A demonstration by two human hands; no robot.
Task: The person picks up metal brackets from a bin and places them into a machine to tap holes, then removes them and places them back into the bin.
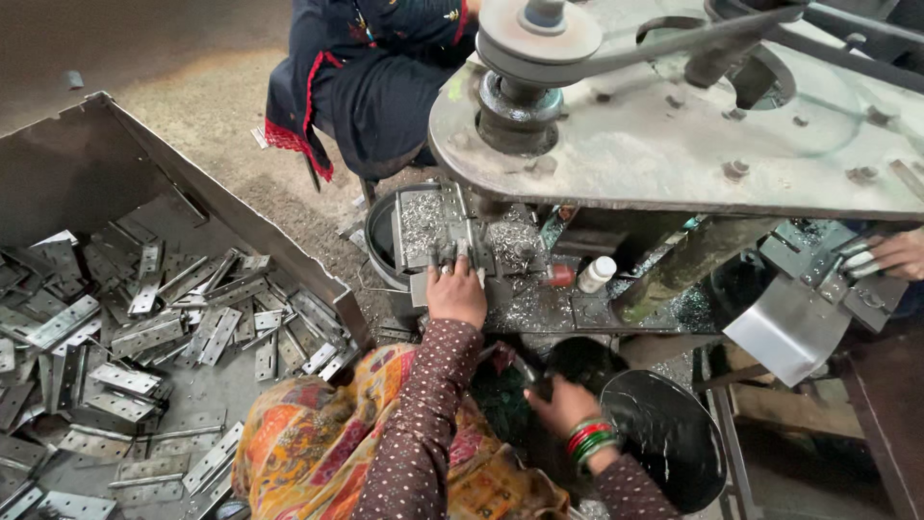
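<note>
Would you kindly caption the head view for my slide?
Left hand presses a flat metal hinge at the drill fixture; right hand reaches below.

The single head-worn camera is looking steeply down from above the person's own arms, close enough that the left hand (456, 294) and right hand (561, 404) are sitting mid-frame. It is facing forward over the drilling machine (674, 125), taking in the bin of hinges (125, 327) at left and a co-worker's hand (900, 253) at the right edge.
</note>
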